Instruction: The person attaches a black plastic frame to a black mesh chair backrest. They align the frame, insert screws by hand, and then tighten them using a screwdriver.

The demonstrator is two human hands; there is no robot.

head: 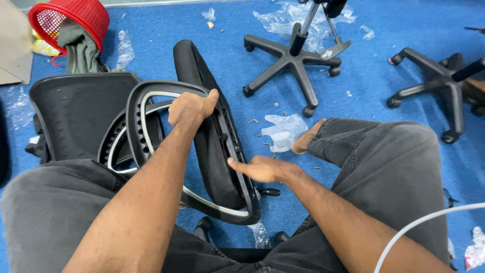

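You sit on the blue carpet (166, 30) with a chair backrest (212, 146) propped on edge between your knees. Your left hand (191, 107) is closed around the top of its black frame, fingers wrapped over the rim; this grip looks like what keeps the part upright and steady. Your right hand (260, 168) lies against the frame's right edge lower down, fingers stretched flat and open, gripping nothing, seemingly feeling or pressing along the rim.

Backrest: black mesh panel in a curved black plastic frame with a grey inner band, tilted away from you, lower end near your lap. A second black shell (76, 119) lies flat just behind it to the left, partly overlapped.

Around: a five-star wheeled base (290, 63) stands well apart ahead, another base (439, 86) to the right. A clear plastic bag (284, 131) and scattered screws (252, 121) lie near your bare foot (307, 140). A red basket (70, 20) lies tipped at upper left.
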